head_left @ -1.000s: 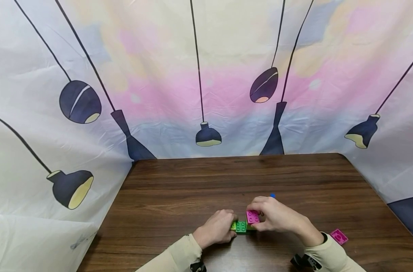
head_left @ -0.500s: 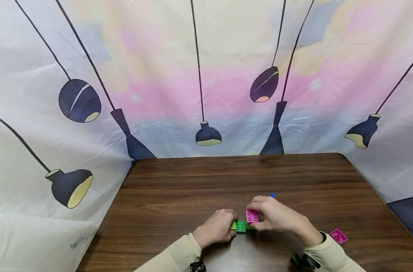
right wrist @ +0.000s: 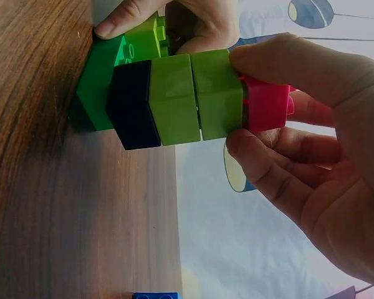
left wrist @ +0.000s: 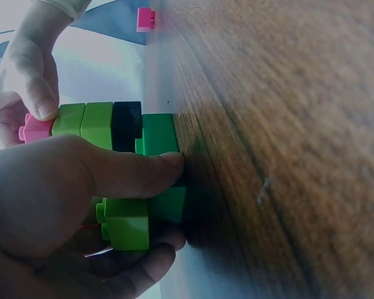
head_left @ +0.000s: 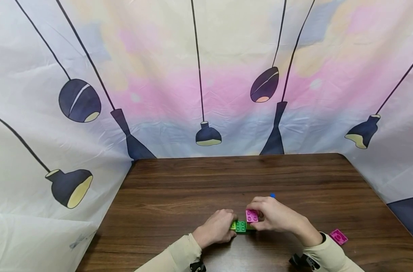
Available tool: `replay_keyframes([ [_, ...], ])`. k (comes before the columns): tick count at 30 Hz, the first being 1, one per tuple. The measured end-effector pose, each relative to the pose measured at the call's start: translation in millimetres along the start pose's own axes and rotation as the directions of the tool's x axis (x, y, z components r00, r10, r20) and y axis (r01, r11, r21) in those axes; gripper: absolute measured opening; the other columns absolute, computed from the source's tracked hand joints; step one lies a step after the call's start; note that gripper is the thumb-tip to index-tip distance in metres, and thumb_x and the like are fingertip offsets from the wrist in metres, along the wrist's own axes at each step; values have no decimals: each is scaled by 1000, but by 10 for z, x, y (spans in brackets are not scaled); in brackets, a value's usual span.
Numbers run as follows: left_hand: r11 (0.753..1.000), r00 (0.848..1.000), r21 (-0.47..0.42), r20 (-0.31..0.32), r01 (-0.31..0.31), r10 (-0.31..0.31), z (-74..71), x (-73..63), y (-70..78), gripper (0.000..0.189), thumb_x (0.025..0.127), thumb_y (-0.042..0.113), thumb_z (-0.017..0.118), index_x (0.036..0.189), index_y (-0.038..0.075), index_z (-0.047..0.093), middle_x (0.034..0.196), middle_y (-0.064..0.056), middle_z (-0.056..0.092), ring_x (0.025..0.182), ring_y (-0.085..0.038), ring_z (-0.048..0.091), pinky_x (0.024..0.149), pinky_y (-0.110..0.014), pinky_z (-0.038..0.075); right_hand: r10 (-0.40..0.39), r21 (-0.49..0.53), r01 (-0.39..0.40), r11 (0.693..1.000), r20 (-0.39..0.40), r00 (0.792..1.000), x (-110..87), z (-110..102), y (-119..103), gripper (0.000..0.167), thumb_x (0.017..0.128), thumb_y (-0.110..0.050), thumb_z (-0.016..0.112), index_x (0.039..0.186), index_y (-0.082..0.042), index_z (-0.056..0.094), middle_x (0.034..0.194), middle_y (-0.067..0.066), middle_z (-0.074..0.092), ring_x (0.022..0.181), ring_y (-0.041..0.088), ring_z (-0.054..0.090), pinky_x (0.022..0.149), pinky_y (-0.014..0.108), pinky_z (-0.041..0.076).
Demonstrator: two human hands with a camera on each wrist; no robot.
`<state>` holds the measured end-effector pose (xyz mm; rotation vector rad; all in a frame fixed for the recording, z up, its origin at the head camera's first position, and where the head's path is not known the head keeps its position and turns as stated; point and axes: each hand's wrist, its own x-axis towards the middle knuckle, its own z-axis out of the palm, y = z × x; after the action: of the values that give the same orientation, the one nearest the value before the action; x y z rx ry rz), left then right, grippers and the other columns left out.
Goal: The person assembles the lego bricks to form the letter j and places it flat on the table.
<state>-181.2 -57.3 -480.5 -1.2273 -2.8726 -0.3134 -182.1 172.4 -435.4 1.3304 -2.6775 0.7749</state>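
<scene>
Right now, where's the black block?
In the right wrist view, the black block is left of centre, sandwiched between the green block and the adjoining light-green block.

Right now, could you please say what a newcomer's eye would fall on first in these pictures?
Probably the pink block at the top of the stack, held by the right hand, while the left hand grips the green block underneath. Next come the dark lamps pictured on the pale cloth behind the table.

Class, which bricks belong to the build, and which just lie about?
In use: pink brick in the right hand; two lime bricks; dark brick; green brick in the left hand; third lime brick.

Apparently lying about: loose pink brick; blue brick.
</scene>
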Motion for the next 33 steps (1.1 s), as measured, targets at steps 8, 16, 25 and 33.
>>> replay_keyframes([
  [8, 1000, 1000, -6, 8, -1, 1, -5, 3, 1, 21, 72, 22, 84, 81, 16, 66, 73, 11, 49, 60, 0, 43, 50, -15, 35, 17, 21, -17, 1000, 2, 1000, -9, 11, 9, 24, 82, -22, 76, 103, -11, 71, 91, -11, 59, 73, 0, 53, 60, 14, 45],
  [16, 1000, 1000, -5, 19, 9, -9, -4, 7, -4, 21, 73, 22, 84, 81, 16, 66, 73, 11, 49, 59, 0, 43, 50, -15, 35, 23, 35, -22, 999, -10, 1000, -19, 25, 23, 23, 83, -24, 75, 102, -11, 71, 89, -11, 58, 72, 0, 53, 59, 14, 45],
  [25, 1000, 1000, -3, 21, 7, -7, -1, 8, 3, 20, 74, 22, 83, 83, 17, 66, 74, 11, 50, 60, 0, 43, 51, -15, 36, 23, 48, -22, 999, -13, 1000, -17, 26, 36, 23, 83, -24, 75, 102, -11, 72, 88, -12, 57, 70, 1, 52, 58, 14, 44],
  [33, 1000, 1000, -10, 22, 1, -1, -1, 15, -3, 20, 74, 22, 83, 83, 16, 66, 74, 10, 51, 60, 0, 44, 51, -15, 36, 27, 50, -26, 998, -12, 1000, -15, 30, 45, 24, 83, -26, 76, 101, -11, 72, 87, -13, 57, 69, 1, 52, 57, 14, 43],
])
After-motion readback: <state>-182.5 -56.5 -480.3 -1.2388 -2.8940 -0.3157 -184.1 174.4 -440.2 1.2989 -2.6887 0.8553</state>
